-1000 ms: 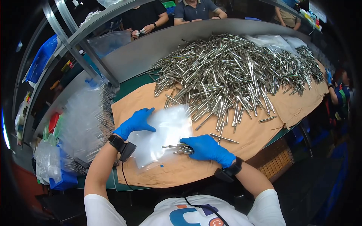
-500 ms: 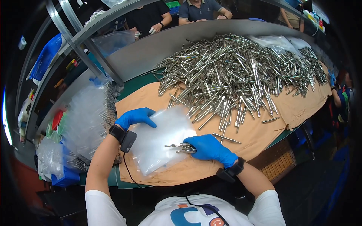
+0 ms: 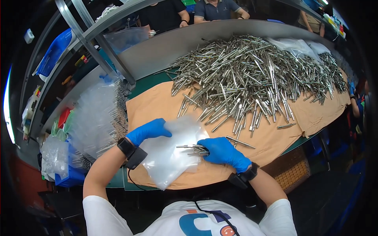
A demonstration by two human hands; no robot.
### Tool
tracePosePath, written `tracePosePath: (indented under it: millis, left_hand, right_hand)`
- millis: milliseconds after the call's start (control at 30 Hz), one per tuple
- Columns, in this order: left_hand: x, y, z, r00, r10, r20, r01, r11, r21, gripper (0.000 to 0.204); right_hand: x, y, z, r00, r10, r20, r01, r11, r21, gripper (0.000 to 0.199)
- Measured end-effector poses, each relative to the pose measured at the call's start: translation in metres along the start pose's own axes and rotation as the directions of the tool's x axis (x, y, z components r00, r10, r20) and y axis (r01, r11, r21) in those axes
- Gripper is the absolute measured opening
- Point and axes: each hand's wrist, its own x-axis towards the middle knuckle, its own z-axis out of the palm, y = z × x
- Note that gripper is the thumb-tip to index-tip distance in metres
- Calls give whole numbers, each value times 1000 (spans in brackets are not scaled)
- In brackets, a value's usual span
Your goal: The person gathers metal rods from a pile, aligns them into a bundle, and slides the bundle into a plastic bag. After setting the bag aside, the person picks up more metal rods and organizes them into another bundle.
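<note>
My left hand (image 3: 152, 131), in a blue glove, has its fingers closed at the upper left edge of a clear plastic bag (image 3: 167, 157), which lies flat and is slightly raised at that edge. My right hand (image 3: 223, 151), also gloved in blue, grips a small bunch of slim metal rods (image 3: 193, 148) with stepped ends. They point left over the bag's right part. One loose rod (image 3: 241, 142) lies on the brown paper just beyond the right hand. A large heap of similar rods (image 3: 236, 74) rises farther back.
Brown paper (image 3: 147, 100) covers the green tabletop. At left stand stacked bags filled with rods (image 3: 92, 118) and a blue bin (image 3: 71, 179). A metal barrier (image 3: 157, 55) runs behind the heap, with a shelf post (image 3: 114, 59) at back left. Two people sit beyond it.
My left hand's fingers have come together on the bag's edge, and the bag has shifted and bent. My right hand keeps its bunch of rods. The whole view has shifted slightly.
</note>
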Motion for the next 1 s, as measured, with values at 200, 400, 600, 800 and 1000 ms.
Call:
tracePosePath:
  millis: [200, 400, 600, 800, 1000]
  left_hand:
    - [-63, -25, -18, 901, -121, -417, -183, 765, -618, 35]
    - [-90, -19, 39, 201, -145, -969, -596, 767, -239, 31]
    - [-90, 16, 56, 93, -507, -857, -802, 471, -366, 29]
    - [-83, 8, 67, 220, -441, -870, -752, 492, -439, 26]
    - [-46, -26, 92, 440, -178, -880, -591, 681, -433, 24]
  right_hand:
    - [-7, 14, 3, 987, 15, -161, 12, 987, 162, 27]
    - [5, 9, 12, 882, 265, -389, 31, 792, 609, 27]
    - [10, -16, 33, 821, 271, -503, 178, 716, 675, 21]
    - [8, -12, 50, 862, 282, -420, 112, 704, 701, 23]
    - [10, -11, 51, 894, 199, -402, 72, 821, 567, 22]
